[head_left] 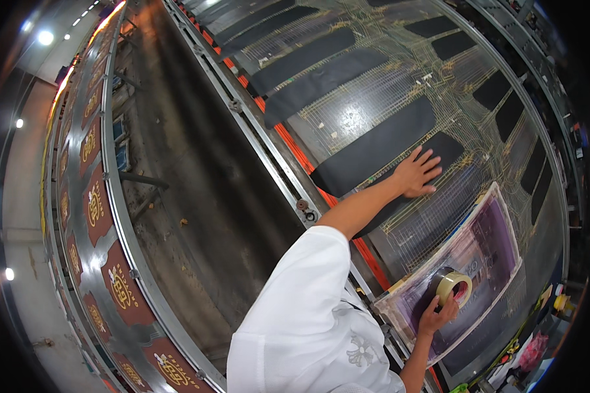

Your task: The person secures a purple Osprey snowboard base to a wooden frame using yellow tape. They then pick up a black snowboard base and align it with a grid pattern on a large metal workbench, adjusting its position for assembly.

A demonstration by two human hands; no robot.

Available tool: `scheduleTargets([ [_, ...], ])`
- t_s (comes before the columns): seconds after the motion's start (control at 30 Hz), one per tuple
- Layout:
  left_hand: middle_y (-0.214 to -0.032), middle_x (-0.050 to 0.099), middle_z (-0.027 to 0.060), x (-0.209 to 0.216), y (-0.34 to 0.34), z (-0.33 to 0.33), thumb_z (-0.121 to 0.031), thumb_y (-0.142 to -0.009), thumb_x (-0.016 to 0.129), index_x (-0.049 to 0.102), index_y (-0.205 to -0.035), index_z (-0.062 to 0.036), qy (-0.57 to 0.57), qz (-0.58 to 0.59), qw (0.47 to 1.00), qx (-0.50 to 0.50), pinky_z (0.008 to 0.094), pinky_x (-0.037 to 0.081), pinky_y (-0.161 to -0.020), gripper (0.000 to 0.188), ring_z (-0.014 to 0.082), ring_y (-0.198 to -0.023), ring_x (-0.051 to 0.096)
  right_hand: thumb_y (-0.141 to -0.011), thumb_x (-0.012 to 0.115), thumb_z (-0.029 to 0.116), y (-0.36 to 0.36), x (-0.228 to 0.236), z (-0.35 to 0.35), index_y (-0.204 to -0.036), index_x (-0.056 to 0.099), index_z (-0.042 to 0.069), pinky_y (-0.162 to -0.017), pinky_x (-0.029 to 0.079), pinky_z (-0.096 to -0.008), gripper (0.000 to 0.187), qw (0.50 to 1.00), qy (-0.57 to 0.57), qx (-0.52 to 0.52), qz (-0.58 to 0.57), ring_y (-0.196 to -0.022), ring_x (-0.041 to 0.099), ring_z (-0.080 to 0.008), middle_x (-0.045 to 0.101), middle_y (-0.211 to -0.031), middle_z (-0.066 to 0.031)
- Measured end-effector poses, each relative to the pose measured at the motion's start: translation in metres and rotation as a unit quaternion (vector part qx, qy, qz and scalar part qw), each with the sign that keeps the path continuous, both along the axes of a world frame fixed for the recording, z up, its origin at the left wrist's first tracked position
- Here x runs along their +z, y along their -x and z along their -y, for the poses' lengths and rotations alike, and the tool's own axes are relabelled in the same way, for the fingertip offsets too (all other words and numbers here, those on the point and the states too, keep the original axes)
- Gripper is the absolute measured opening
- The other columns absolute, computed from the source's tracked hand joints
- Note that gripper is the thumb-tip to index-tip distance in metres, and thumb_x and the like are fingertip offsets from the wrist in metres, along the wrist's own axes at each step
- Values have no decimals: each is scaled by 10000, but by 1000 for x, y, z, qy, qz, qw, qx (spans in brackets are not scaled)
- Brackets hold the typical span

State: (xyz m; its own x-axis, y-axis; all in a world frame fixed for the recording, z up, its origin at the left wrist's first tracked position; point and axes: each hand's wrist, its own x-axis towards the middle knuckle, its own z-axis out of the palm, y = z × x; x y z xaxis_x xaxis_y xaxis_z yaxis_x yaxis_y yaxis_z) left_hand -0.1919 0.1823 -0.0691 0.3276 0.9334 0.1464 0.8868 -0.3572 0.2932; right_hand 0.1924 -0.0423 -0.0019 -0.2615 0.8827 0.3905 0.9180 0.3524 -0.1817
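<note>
My left hand [418,173] is stretched out over the long printing table, fingers spread. Its palm rests at or just above the end of a black cut fabric piece [443,145]. Lower right, a screen-printing frame [509,226] with purple mesh lies tilted on the table. My right hand [437,316] is above that mesh, its fingers closed around the edge of a roll of pale yellow tape [453,288]. The roll stands on its side, and whether it touches the mesh I cannot tell.
More black fabric pieces [337,82] lie in rows on the table, among crisscrossing yellow guide lines. An orange-red strip [295,149] and metal rail run along its near edge. Across the aisle, another table holds reddish-brown printed pieces [126,285]. Clutter [534,350] sits at lower right.
</note>
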Motion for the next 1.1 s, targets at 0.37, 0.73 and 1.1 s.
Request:
scheduleTargets([
  [0.37, -1250, 624, 135, 46, -29, 210, -330, -954, 636, 648, -1234, -107, 23, 102, 988, 110, 506, 447, -1028, 358, 342, -1217, 557, -939, 648, 170, 9, 3, 1, -1448, 530, 42, -1069, 311, -516, 538, 999, 22, -17, -35, -1257, 487, -382, 590, -1332, -163],
  [0.73, -845, 722, 117, 32, -74, 292, -332, -931, 658, 740, -885, -53, 26, 22, 985, 170, 463, 491, -871, 295, 306, -936, 678, -968, 632, 201, -87, 24, 24, -1403, 575, 11, -1136, 368, -477, 478, 984, -129, -90, -84, -1321, 525, -392, 573, -1427, -218],
  [1.1, -1139, 693, 209, 60, -136, 243, -478, -1030, 535, 612, -1310, -42, 357, 332, 863, 131, 442, 524, -885, 524, 351, -1000, 674, -1080, 378, 486, -238, -58, 114, -1371, 556, -14, -1047, 433, -421, 605, 767, 288, -344, -459, -1221, 587, -311, 612, -1330, -193],
])
